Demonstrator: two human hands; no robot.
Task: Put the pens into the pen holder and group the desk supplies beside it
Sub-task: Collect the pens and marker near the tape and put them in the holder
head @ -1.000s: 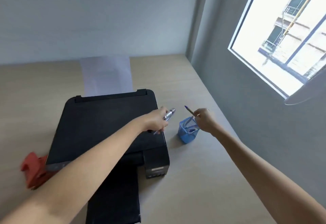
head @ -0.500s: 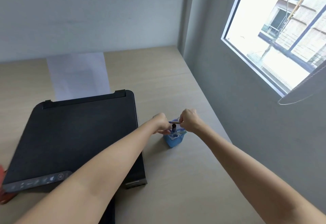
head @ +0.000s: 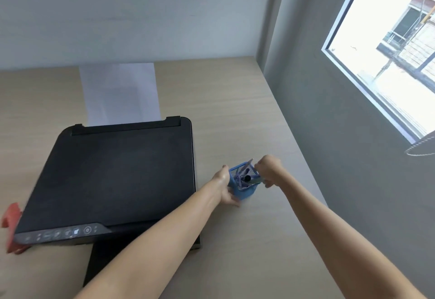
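Observation:
A small blue mesh pen holder (head: 244, 191) stands on the wooden desk (head: 235, 110), just right of the black printer. Several pens (head: 242, 177) stick up inside it. My left hand (head: 224, 186) wraps around the holder's left side. My right hand (head: 270, 170) is at its right rim, fingers closed on a greenish pen (head: 255, 181) whose dark end points into the holder.
A black printer (head: 113, 171) fills the left of the desk, with white paper (head: 120, 93) in its rear feed. A red object (head: 11, 228) sits at the printer's left edge. A grey wall with a window (head: 388, 46) borders the desk on the right.
My left hand let go of the silver pen and now grips the holder's side. My right hand went from a purple pen to a greenish one at the holder's rim.

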